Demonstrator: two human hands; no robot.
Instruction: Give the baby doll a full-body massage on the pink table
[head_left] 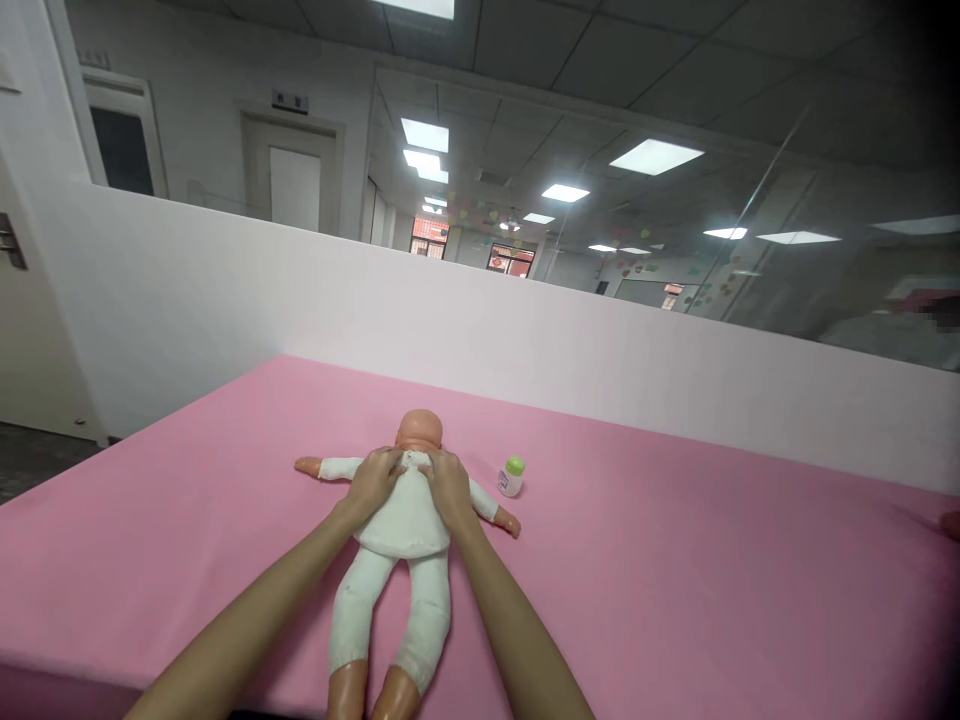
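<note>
A baby doll (405, 525) lies on its back on a pink padded mat (637, 570), with a plastic head and limbs and a white cloth body. My left hand (373, 483) and my right hand (448, 487) both rest on its upper chest, just below the neck. Their fingers curl into the white cloth, and the two hands nearly meet. A small white bottle with a green cap (511, 476) stands upright on the mat, next to the doll's left arm and a little apart from my right hand.
A white partition wall (480, 310) runs along the far edge of the mat, with glass and an office room beyond it. A partly seen hand (951, 524), perhaps another person's, sits at the right edge of the mat. The mat's near edge lies below my forearms.
</note>
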